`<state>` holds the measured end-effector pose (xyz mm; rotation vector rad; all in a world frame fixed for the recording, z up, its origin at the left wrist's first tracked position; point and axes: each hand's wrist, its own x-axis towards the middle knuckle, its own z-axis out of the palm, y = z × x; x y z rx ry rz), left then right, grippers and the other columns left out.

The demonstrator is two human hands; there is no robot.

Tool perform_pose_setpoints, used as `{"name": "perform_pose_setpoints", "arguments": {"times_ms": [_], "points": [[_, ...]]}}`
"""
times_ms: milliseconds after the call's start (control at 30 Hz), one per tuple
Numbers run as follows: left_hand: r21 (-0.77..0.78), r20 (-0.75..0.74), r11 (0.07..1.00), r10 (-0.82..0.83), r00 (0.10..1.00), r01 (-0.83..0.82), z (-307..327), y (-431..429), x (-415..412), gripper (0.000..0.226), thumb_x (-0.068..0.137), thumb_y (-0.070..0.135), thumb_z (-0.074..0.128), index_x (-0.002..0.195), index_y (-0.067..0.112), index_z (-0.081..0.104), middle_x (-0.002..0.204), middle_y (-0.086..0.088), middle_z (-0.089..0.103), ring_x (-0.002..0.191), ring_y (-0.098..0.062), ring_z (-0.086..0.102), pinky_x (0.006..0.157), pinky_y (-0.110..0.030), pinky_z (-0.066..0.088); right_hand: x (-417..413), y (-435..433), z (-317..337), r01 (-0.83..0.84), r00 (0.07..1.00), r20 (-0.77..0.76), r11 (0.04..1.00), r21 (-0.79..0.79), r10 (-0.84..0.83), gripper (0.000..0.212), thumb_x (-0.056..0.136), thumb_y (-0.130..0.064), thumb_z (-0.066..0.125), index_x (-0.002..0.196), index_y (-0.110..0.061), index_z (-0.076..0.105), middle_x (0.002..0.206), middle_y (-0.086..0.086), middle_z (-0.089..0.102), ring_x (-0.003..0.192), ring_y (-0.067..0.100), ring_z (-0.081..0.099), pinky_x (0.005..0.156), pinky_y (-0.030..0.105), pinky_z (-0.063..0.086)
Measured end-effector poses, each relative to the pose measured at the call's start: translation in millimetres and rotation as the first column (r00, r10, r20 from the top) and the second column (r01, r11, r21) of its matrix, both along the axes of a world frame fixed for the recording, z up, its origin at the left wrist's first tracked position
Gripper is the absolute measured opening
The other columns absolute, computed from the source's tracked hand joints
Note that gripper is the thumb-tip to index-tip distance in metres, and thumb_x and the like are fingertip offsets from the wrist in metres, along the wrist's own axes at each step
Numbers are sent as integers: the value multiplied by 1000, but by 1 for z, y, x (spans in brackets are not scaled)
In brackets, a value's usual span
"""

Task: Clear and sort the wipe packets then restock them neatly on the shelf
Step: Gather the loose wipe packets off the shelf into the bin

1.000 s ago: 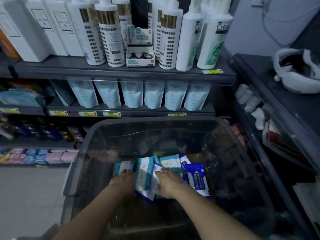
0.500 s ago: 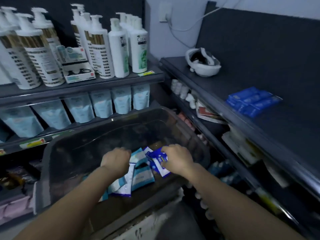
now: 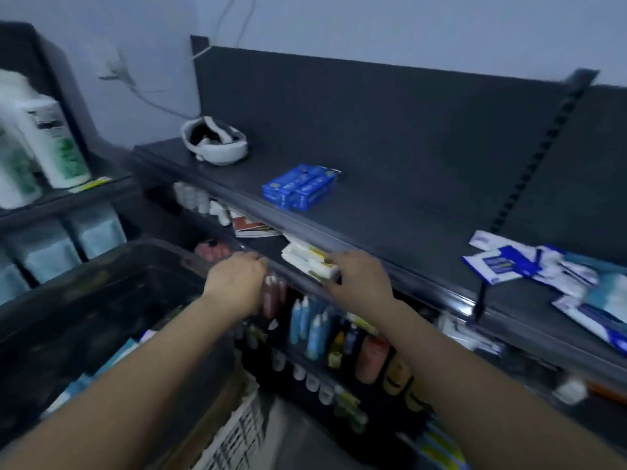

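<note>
While both hands [image 3: 298, 283] hover curled, contents unclear, the shelf [image 3: 390, 212] lies mostly bare beyond its edge.

Dim, bluish light. Pale wall [image 3: 373, 25] fills top of frame; a white cable [image 3: 234, 22] hangs down it. Dark shelving unit [image 3: 390, 106] with slotted upright [image 3: 539, 150] spans centre to right. Second dark shelf [image 3: 68, 198] at left edge, blurred.
</note>
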<state>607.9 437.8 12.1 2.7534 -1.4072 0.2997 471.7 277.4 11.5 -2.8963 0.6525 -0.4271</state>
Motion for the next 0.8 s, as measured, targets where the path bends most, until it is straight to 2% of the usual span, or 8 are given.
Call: {"name": "perform_pose_setpoints", "arguments": {"times_ms": [167,433,633,733,800], "points": [[-2,-33,991,-133,991,133,9,-87,-60,31,89,27,55,117,17,55,117,-3,56,116,-25,51,84,-39,51,-85,-65,13,135,991,-22,991,-22,-136,38,90,-40,59,123,-21,58,115,3,58,110,25,52,89,37,44],[-106,-110,952,-298,948,286,6,-207,-162,32,92,27,52,121,17,56,120,-4,55,117,-24,50,86,-37,49,-206,-156,16,381,918,-90,922,-72,-386,46,86,-45,60,125,-22,55,124,7,56,119,28,48,95,37,39],[-68,-109,918,-396,912,390,-1,-275,-215,32,90,36,54,115,16,56,117,-4,54,116,-25,50,88,-37,47,-270,-204,5,580,784,-181,805,-127,-594,53,85,-39,59,132,-21,46,135,7,44,129,27,36,102,42,31],[-50,-110,900,-435,894,432,-7,-306,-225,34,90,39,54,116,17,56,120,-3,53,116,-24,49,86,-35,45,-287,-226,-1,660,693,-317,747,-81,-647,63,84,-29,60,141,-22,33,151,14,23,144,32,13,112,53,18],[-28,-131,893,-450,884,450,-13,-327,-226,39,91,41,54,122,18,54,123,-4,52,116,-25,49,87,-36,44,-295,-240,-7,696,635,-409,715,-64,-655,70,87,-35,59,146,-23,24,154,19,17,145,35,10,113,54,17]]}}
